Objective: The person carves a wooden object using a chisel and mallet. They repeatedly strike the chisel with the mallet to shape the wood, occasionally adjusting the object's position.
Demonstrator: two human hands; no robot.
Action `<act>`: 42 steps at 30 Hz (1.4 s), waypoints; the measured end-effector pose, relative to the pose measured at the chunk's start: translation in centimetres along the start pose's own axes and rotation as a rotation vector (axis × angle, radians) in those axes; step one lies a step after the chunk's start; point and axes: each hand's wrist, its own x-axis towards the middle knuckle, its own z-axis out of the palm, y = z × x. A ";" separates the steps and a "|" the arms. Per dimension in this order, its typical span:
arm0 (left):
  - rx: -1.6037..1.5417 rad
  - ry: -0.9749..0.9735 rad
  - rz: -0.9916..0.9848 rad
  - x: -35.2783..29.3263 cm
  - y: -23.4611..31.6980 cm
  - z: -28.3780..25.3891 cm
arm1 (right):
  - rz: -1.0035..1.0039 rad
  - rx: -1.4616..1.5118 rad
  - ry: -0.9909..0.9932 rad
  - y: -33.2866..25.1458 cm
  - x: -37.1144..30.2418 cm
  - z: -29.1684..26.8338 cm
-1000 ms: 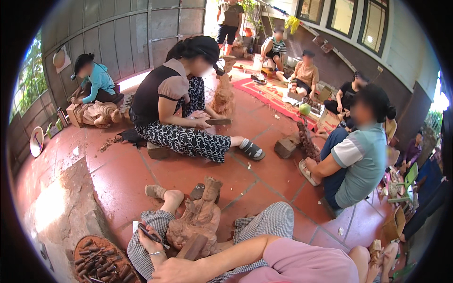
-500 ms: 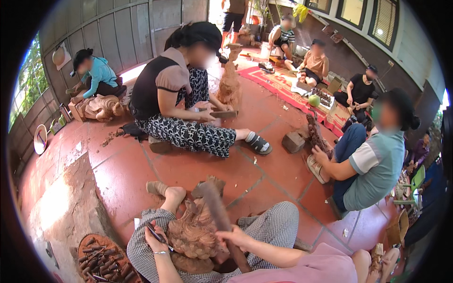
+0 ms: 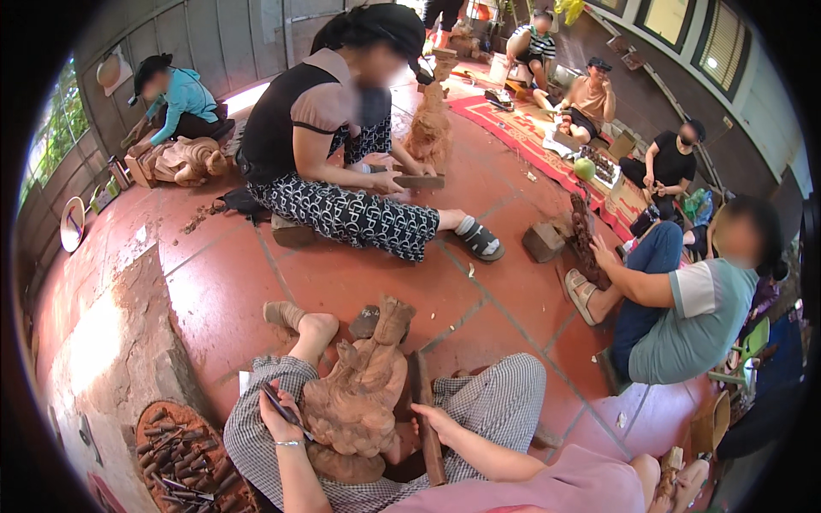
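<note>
A carved reddish-brown wooden statue [image 3: 363, 389] stands tilted between my legs, its intricate base toward me. My left hand [image 3: 280, 416] is closed round a dark, slim carving chisel [image 3: 284, 405], beside the statue's left side. On the other side, my right hand [image 3: 436, 425] grips a long flat wooden bar [image 3: 425, 402] near its middle. That bar lies alongside the statue, over my checked trouser leg [image 3: 505, 398]. Which part of the chisel's tip meets the wood, if any, I cannot make out.
A round tray of brown-handled chisels [image 3: 184, 462] is at lower left, on a stone slab [image 3: 120, 359]. A person in patterned trousers [image 3: 342, 218] sits ahead with a wooden piece. Another person [image 3: 693, 299] carves at right. Several people sit farther back by a red mat [image 3: 513, 137].
The wooden bar has swung down from in front of the statue to its right side, uncovering the figure. My view has shifted slightly. The chisel stays in my left hand.
</note>
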 end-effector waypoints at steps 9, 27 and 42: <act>0.017 -0.019 0.004 0.0 0.0 0.1 | 0.017 -0.047 0.013 0.0 1.2 -0.1; -0.034 -0.036 -0.050 -0.3 0.3 0.6 | 0.025 -0.058 0.017 -0.2 1.1 -0.3; 0.402 -0.502 0.041 -4.0 -0.7 10.5 | 0.056 -0.158 0.059 -1.5 0.2 0.3</act>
